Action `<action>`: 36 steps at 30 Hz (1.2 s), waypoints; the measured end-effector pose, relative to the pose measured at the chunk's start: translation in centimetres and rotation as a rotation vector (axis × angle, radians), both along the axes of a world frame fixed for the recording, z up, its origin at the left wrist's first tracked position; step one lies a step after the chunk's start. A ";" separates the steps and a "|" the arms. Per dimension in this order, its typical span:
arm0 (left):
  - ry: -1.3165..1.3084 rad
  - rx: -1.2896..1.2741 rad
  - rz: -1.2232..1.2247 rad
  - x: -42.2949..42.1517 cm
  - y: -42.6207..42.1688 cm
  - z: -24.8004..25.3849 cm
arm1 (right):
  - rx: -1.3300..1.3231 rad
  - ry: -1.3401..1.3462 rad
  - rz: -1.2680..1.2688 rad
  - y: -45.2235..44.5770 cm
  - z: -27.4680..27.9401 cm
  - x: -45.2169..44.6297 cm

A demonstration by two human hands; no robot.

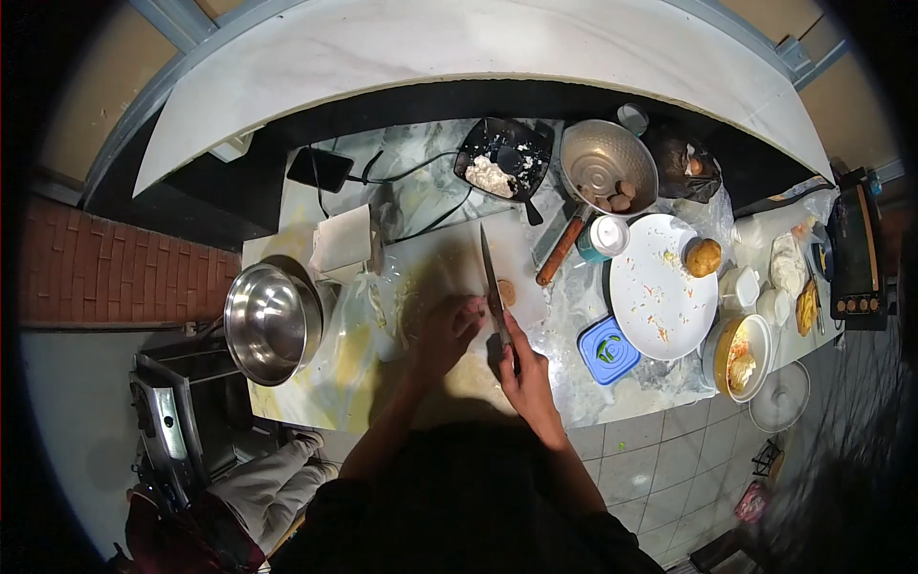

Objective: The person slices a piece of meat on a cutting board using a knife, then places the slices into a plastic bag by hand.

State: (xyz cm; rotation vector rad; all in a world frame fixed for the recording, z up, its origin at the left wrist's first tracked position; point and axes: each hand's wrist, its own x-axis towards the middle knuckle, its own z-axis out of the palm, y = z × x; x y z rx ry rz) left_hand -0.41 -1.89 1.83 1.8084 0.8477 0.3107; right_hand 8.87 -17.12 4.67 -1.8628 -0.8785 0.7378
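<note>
The right hand (524, 371) has its grip closed around the handle of a knife (490, 270), blade pointing forward, apparently for control. The left hand (447, 330) curls beside the blade; whether it grips anything, I cannot tell. 1 round brown piece (508, 293) lies just right of the blade on a pale cutting board (521, 247), seemingly there to protect the worktop (306, 400).

Knife (492, 287): handle partly hidden by your right hand (526, 376). Whether your left hand (446, 335) pinches anything: too small to tell. Person (273, 486), lower left of your hands, cut off by bottom edge.
</note>
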 end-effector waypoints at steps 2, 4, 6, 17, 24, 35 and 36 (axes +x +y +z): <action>-0.088 0.437 -0.205 0.4 -0.1 -0.7 | 0.038 -0.004 -0.032 0.0 -0.1 0.2; -0.090 0.406 -0.158 1.1 -0.4 -0.7 | 0.087 -0.065 -0.058 0.1 -0.6 0.3; -0.095 0.372 -0.116 1.7 -0.5 -0.7 | 0.134 -0.128 -0.088 0.2 -0.7 0.5; -0.097 0.514 -0.078 1.8 0.2 -2.3 | 0.115 -0.109 -0.102 -0.1 -1.0 0.3; -0.105 0.568 -0.105 2.3 0.2 -1.2 | 0.104 -0.115 -0.101 -0.1 -0.9 0.4; -0.204 0.536 -0.129 1.8 0.6 -3.1 | 0.144 -0.126 -0.118 0.0 -1.0 0.4; -0.204 0.535 -0.129 1.6 0.5 -2.3 | 0.143 -0.126 -0.119 0.0 -0.8 0.4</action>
